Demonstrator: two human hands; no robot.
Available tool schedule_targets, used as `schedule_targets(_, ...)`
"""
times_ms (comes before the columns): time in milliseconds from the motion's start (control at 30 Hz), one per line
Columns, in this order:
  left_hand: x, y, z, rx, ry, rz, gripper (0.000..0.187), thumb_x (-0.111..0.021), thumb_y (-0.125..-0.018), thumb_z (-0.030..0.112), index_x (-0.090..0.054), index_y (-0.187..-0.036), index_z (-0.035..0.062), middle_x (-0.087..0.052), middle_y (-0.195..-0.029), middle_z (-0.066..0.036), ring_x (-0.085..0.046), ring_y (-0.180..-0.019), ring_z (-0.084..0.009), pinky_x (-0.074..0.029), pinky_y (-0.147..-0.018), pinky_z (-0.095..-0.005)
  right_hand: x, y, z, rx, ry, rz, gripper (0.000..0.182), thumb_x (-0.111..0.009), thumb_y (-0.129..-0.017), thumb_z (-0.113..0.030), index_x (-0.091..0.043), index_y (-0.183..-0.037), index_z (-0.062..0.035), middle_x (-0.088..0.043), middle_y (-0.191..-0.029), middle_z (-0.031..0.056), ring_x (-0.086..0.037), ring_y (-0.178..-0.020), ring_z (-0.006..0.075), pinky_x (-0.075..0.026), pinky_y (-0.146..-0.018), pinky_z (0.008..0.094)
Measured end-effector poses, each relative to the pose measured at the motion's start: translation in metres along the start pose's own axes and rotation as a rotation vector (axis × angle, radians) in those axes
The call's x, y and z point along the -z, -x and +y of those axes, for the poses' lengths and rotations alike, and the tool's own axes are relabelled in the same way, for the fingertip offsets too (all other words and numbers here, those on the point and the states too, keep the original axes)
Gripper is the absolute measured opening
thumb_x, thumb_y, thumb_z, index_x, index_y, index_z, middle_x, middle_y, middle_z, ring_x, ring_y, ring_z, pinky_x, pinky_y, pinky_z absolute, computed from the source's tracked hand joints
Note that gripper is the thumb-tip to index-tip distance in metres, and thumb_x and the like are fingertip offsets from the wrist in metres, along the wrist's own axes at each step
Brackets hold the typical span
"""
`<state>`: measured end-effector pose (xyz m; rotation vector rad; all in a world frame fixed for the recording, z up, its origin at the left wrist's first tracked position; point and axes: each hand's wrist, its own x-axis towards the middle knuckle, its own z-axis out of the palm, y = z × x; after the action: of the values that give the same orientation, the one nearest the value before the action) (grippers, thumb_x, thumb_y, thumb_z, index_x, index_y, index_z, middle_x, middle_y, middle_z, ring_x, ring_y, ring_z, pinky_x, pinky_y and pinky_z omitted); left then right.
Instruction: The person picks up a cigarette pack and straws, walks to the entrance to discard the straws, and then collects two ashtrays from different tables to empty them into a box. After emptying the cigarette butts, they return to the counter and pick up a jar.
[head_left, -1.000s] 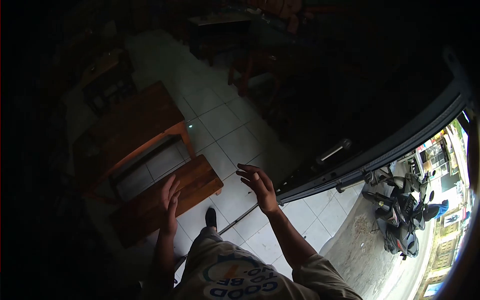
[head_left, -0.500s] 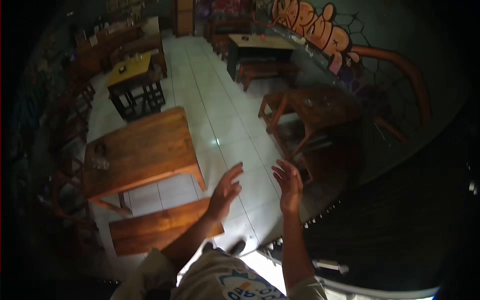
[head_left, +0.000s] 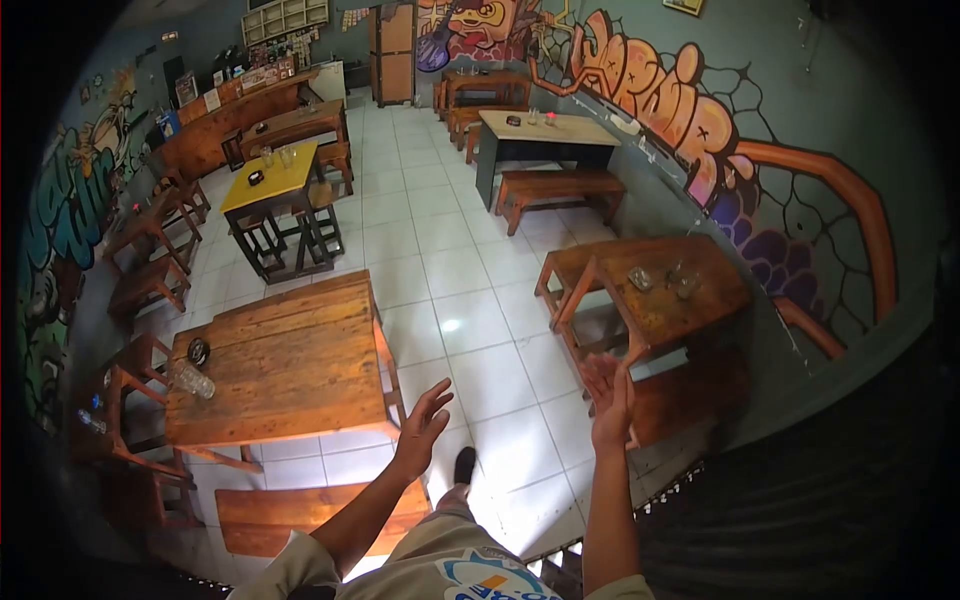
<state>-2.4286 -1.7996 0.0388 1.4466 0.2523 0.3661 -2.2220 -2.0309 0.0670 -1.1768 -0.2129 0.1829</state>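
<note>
Dark vignette hides the frame's corners; small items on the near wooden table (head_left: 290, 370) are too tiny to identify.

Dim, evenly lit room with a bright glare patch on the white floor tiles (head_left: 450, 325), fisheye-warped, black-vignetted edges.

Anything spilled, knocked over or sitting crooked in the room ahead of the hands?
Nothing stands out. The near wooden table carries an ashtray and a glass near its left edge, with no spill visible. Benches and other tables stand level on the tiled floor. Left hand and right hand are open, holding nothing.
</note>
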Motion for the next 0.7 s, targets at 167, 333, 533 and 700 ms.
schedule_targets(167, 0.029, -0.100, 0.001, 0.030, 0.035, 0.027, 0.058, -0.055, -0.102, 0.026, -0.034, -0.154, 0.0101, -0.036, -0.158, -0.009, -0.038, -0.144, -0.0284, -0.031, -0.117, -0.0439, 0.072, -0.058, 0.043, -0.124, 0.034, 0.082, 0.045, -0.044, -0.107, -0.043, -0.056, -0.128, -0.0041, -0.066, -0.119, 0.0106, -0.066, -0.108, 0.0235, -0.049, -0.095, 0.0348)
schedule_targets(333, 0.072, -0.200, 0.022, -0.036, -0.100, 0.009, 0.058, -0.057, -0.101, 0.025, -0.035, -0.154, 0.0125, -0.037, -0.157, -0.010, -0.035, -0.145, -0.0270, -0.034, -0.115, -0.0437, 0.121, -0.075, 0.099, -0.326, 0.128, 0.339, 0.050, -0.048, -0.103, -0.051, -0.058, -0.126, -0.0077, -0.067, -0.114, 0.0089, -0.067, -0.098, 0.0206, -0.049, -0.090, 0.0353)
schedule_targets(533, 0.086, -0.304, 0.026, -0.049, -0.083, 0.017, 0.058, -0.060, -0.100, 0.025, -0.038, -0.152, 0.0126, -0.039, -0.156, -0.010, -0.038, -0.144, -0.0263, -0.035, -0.114, -0.0431, 0.099, -0.119, 0.118, -0.411, 0.208, 0.342, 0.046, -0.045, -0.105, -0.044, -0.056, -0.125, -0.0038, -0.068, -0.114, 0.0132, -0.071, -0.093, 0.0244, -0.052, -0.083, 0.0363)
schedule_targets(700, 0.091, -0.392, 0.003, -0.044, -0.068, 0.018, 0.052, -0.064, -0.098, 0.023, -0.047, -0.145, 0.0117, -0.045, -0.152, -0.009, -0.046, -0.138, -0.0244, -0.038, -0.112, -0.0412, 0.101, -0.214, 0.130, -0.406, 0.280, 0.182, 0.044, -0.051, -0.104, -0.043, -0.057, -0.121, -0.0035, -0.070, -0.112, 0.0133, -0.071, -0.092, 0.0226, -0.054, -0.079, 0.0320)
